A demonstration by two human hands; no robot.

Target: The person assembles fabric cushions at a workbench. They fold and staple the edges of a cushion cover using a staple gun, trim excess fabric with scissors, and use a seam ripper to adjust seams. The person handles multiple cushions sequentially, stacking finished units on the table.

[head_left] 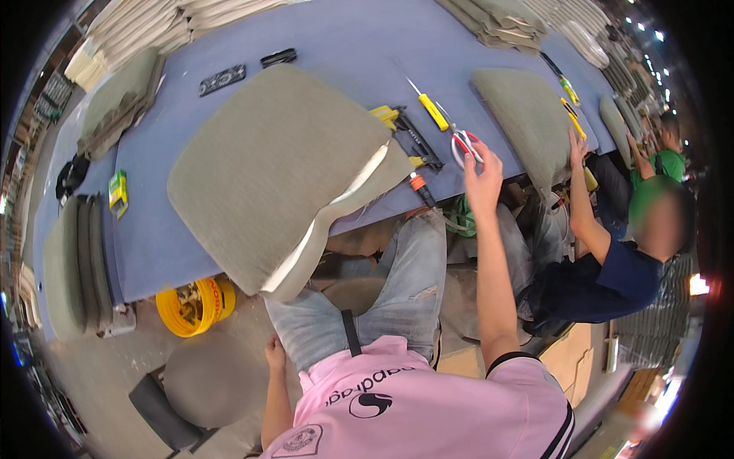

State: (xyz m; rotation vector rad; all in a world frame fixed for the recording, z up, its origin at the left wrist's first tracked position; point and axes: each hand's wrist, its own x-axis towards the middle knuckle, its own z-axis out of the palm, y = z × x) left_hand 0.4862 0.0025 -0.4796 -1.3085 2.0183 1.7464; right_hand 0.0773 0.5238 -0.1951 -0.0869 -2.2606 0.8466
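Note:
My right hand [483,174] is closed at the red-and-white handles of a pair of scissors [457,138] on the blue-covered table [336,38]. My left hand [275,353] hangs low beside my left thigh, its fingers curled with nothing seen in them. A large grey-green upholstered cushion [267,161] lies in front of me, its near edge overhanging the table and showing a white strip under a loose fabric flap. Between cushion and scissors lie a black and yellow staple gun [417,138], partly covered, and a yellow-handled screwdriver [433,112]. An orange and black hose fitting [421,188] sits at the table edge.
A yellow bucket [222,298] with small pieces stands below the table at left. More cushions [69,268] stand at the left end. Across to the right, a co-worker in a dark shirt [596,283] reaches to another cushion [520,115]. A round stool [214,380] is behind left.

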